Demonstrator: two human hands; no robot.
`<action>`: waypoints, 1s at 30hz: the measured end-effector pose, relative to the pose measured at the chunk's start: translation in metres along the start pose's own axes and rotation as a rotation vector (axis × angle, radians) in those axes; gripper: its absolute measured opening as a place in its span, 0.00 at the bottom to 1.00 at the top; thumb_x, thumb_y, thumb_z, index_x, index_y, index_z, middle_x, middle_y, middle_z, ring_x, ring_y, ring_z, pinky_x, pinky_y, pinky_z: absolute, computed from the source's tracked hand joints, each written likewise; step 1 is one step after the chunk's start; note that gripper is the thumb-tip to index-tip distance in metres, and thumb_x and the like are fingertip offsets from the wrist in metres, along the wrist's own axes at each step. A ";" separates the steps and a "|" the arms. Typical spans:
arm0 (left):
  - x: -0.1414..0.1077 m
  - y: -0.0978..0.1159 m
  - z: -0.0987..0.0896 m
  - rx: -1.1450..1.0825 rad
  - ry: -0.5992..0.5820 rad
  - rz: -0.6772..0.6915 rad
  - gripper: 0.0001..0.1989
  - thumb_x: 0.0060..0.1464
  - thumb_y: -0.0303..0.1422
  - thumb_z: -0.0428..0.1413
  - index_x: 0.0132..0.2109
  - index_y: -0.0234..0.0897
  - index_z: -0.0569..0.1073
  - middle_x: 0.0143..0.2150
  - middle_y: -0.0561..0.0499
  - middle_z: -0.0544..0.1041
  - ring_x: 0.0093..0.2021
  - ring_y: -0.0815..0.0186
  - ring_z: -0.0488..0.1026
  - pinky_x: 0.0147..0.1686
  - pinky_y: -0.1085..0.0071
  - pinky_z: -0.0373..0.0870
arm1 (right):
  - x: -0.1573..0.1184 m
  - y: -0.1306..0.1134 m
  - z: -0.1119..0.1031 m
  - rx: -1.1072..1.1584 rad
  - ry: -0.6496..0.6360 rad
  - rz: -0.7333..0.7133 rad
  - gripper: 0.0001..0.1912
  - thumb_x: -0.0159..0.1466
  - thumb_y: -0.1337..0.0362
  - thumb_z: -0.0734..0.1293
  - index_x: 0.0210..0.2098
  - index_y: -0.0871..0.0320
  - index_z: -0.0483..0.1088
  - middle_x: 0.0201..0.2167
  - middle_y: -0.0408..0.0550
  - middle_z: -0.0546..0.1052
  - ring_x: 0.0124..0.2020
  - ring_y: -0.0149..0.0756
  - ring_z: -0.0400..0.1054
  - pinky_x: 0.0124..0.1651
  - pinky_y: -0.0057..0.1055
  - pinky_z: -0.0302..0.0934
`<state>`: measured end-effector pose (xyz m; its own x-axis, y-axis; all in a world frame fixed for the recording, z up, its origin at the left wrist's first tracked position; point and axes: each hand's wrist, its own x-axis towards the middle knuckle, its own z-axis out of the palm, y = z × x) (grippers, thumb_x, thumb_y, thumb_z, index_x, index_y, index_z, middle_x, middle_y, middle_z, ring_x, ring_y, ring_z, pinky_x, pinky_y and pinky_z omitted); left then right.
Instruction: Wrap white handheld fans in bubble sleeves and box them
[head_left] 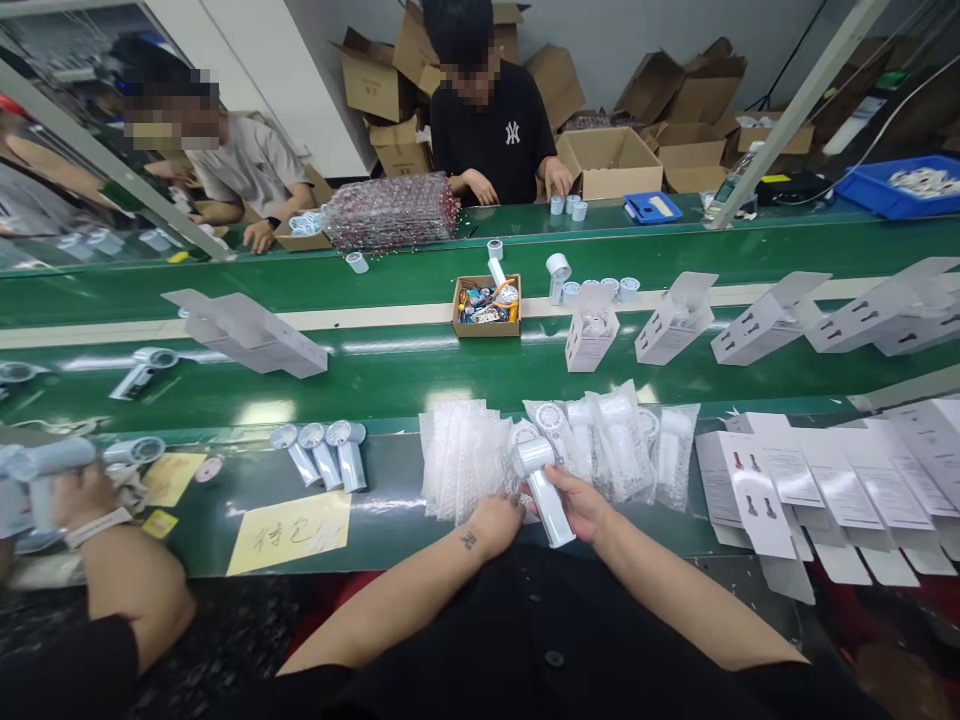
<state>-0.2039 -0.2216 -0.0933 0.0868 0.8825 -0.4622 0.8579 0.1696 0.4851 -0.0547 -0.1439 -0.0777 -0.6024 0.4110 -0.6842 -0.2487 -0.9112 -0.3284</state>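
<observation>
A light-blue handheld fan (pixel 551 508) is in my right hand (pixel 579 502), its round head up and its handle slanting toward me. Close on its left, my left hand (pixel 496 524) is closed at the lower right edge of a stack of bubble-wrap bags (pixel 461 460); whether it pinches a bag is too small to tell. Behind and right of the held fan lie several fans in bubble bags (pixel 619 445). Three unwrapped fans (pixel 349 458) rest in a row on the bench to the left, above a yellow paper with handwriting (pixel 289 532).
Flattened white boxes (pixel 772 490) are stacked at the right. Across the green conveyor (pixel 405 370) stand open white boxes (pixel 592 340) and a small carton of parts (pixel 487 328). A co-worker's hand (pixel 82 495) holds a fan at far left; others work opposite.
</observation>
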 end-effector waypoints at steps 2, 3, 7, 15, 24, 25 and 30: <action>-0.003 -0.006 -0.018 0.005 0.014 -0.042 0.06 0.48 0.23 0.54 0.27 0.36 0.73 0.32 0.45 0.78 0.38 0.56 0.76 0.39 0.64 0.68 | 0.008 -0.001 -0.003 -0.030 0.024 -0.030 0.14 0.54 0.66 0.75 0.36 0.58 0.67 0.26 0.43 0.77 0.26 0.34 0.74 0.28 0.30 0.71; -0.007 -0.011 -0.031 0.001 0.033 -0.066 0.07 0.48 0.23 0.54 0.26 0.37 0.73 0.30 0.46 0.78 0.36 0.57 0.76 0.37 0.66 0.68 | 0.011 -0.002 -0.005 -0.043 0.034 -0.045 0.14 0.54 0.67 0.75 0.36 0.57 0.67 0.25 0.41 0.77 0.25 0.32 0.73 0.28 0.29 0.71; -0.029 -0.024 -0.088 -0.088 0.270 -0.211 0.07 0.53 0.35 0.54 0.30 0.39 0.75 0.29 0.51 0.78 0.33 0.63 0.74 0.33 0.71 0.66 | 0.007 -0.011 -0.007 -0.059 0.025 -0.065 0.14 0.55 0.65 0.74 0.36 0.57 0.67 0.25 0.42 0.76 0.26 0.32 0.73 0.31 0.28 0.71; -0.029 0.023 -0.076 -0.879 0.341 -0.123 0.09 0.47 0.33 0.55 0.32 0.35 0.78 0.30 0.51 0.79 0.32 0.65 0.72 0.32 0.71 0.67 | -0.053 -0.029 0.023 -0.210 -0.458 0.122 0.29 0.50 0.65 0.76 0.49 0.60 0.65 0.33 0.49 0.77 0.31 0.40 0.74 0.26 0.34 0.72; -0.048 0.031 -0.073 -0.863 0.575 -0.120 0.07 0.50 0.34 0.56 0.32 0.34 0.76 0.27 0.51 0.76 0.28 0.67 0.70 0.32 0.70 0.68 | -0.054 -0.027 0.022 -0.441 -0.169 0.085 0.18 0.53 0.62 0.74 0.41 0.60 0.70 0.25 0.45 0.74 0.25 0.34 0.69 0.23 0.30 0.70; -0.051 0.034 -0.073 -0.748 0.626 -0.040 0.07 0.52 0.33 0.55 0.32 0.35 0.76 0.29 0.50 0.76 0.31 0.66 0.71 0.35 0.69 0.69 | -0.056 -0.028 0.020 -0.441 -0.151 0.085 0.17 0.53 0.61 0.74 0.40 0.61 0.69 0.24 0.45 0.74 0.25 0.34 0.69 0.23 0.31 0.70; -0.072 0.048 -0.058 -0.392 0.807 0.220 0.07 0.60 0.30 0.49 0.37 0.37 0.72 0.32 0.48 0.75 0.34 0.65 0.72 0.36 0.69 0.69 | -0.068 -0.027 0.021 -0.402 -0.130 0.045 0.20 0.53 0.61 0.75 0.42 0.59 0.68 0.28 0.45 0.74 0.25 0.34 0.69 0.23 0.33 0.70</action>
<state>-0.1984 -0.2516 0.0062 -0.2785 0.9255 0.2565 0.6180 -0.0318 0.7855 -0.0233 -0.1481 -0.0087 -0.7028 0.3411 -0.6242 0.0798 -0.8342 -0.5457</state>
